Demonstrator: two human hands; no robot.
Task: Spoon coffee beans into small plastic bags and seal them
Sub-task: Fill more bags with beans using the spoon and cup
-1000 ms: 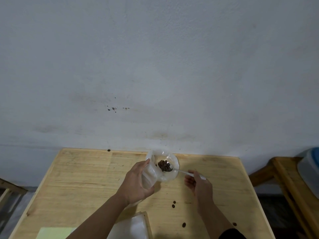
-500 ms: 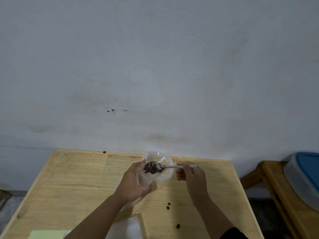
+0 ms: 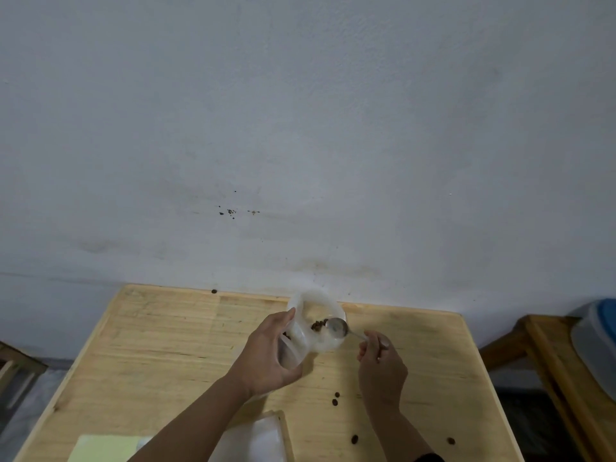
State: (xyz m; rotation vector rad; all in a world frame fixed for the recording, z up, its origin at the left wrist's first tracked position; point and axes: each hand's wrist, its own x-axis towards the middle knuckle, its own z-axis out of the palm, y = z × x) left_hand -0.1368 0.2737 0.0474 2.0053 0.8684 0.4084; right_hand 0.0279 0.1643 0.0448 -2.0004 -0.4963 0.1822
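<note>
My left hand (image 3: 266,356) grips a small clear plastic bag (image 3: 291,348) just left of a translucent round container (image 3: 320,308) at the far middle of the wooden table (image 3: 166,355). A few coffee beans (image 3: 318,325) lie inside the container. My right hand (image 3: 380,361) pinches the handle of a metal spoon (image 3: 337,327), whose bowl sits tilted and bare inside the container, beside the beans. A few beans show through the bag near my left thumb.
Loose beans (image 3: 335,398) lie scattered on the table near my right wrist, and one bean (image 3: 214,291) sits at the far edge. A pile of clear bags (image 3: 256,438) and a pale green sheet (image 3: 103,448) lie at the front. A wooden bench with a blue-lidded tub (image 3: 596,335) stands to the right.
The spoon carried beans from the container to the bag mouth half a second ago. It is now back in the container with its bowl bare.
</note>
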